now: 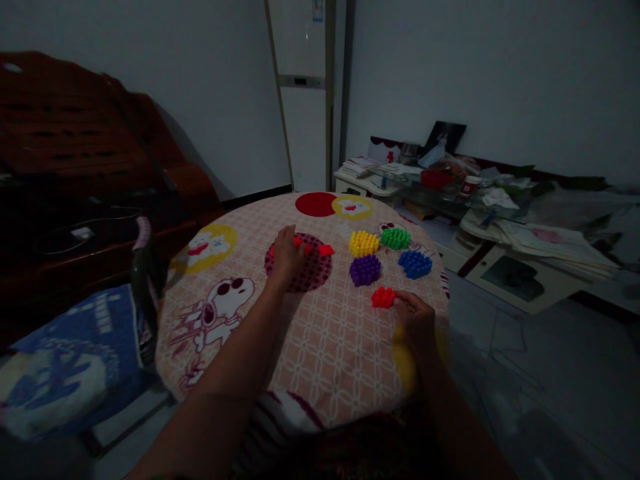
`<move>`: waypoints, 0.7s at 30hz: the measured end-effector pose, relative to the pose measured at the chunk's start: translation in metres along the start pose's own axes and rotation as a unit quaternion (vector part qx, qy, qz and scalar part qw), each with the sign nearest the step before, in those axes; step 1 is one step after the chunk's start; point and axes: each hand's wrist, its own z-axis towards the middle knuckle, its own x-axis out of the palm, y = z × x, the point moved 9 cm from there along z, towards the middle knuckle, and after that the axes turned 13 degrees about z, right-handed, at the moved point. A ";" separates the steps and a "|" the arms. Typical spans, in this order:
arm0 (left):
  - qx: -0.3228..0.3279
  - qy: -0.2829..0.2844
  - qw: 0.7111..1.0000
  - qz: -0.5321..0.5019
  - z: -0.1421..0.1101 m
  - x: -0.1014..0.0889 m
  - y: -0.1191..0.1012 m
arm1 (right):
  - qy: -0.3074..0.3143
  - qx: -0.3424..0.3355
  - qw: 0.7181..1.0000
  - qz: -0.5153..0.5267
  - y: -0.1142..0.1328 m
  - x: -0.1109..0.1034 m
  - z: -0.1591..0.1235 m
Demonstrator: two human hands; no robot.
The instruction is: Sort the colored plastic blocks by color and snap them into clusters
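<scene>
Red pieces (326,251) lie in a row on a dark dotted circle of the tablecloth. My left hand (289,257) is over the left part of that row, its fingers curled down on a red piece and partly hidden by the hand. At the near right, a small cluster of red knobbed pieces (383,297) rests on the cloth. My right hand (417,320) pinches at its right edge with thumb and fingertips. Behind it are clusters of purple (365,270), yellow (364,244), green (395,239) and blue (415,265) knobbed pieces.
The round table wears a patterned pink tablecloth (320,340). A chair with a blue cover (95,360) stands at the left, a wooden bench (75,127) behind it. To the right is a low cabinet (520,273) cluttered with papers and bags.
</scene>
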 end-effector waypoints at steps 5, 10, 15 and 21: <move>-0.037 0.127 0.984 0.122 0.004 0.034 0.057 | 0.006 0.004 1.000 0.003 -0.002 0.001 0.000; -0.037 0.123 0.980 0.154 0.003 0.036 0.057 | 0.004 0.000 1.000 -0.003 0.000 0.001 0.001; -0.059 0.148 0.980 0.122 -0.001 0.033 0.052 | 0.004 0.000 1.000 0.003 -0.001 0.001 0.001; -0.043 0.148 0.983 0.099 -0.006 0.023 0.035 | 0.001 0.002 1.000 0.008 0.000 0.001 0.001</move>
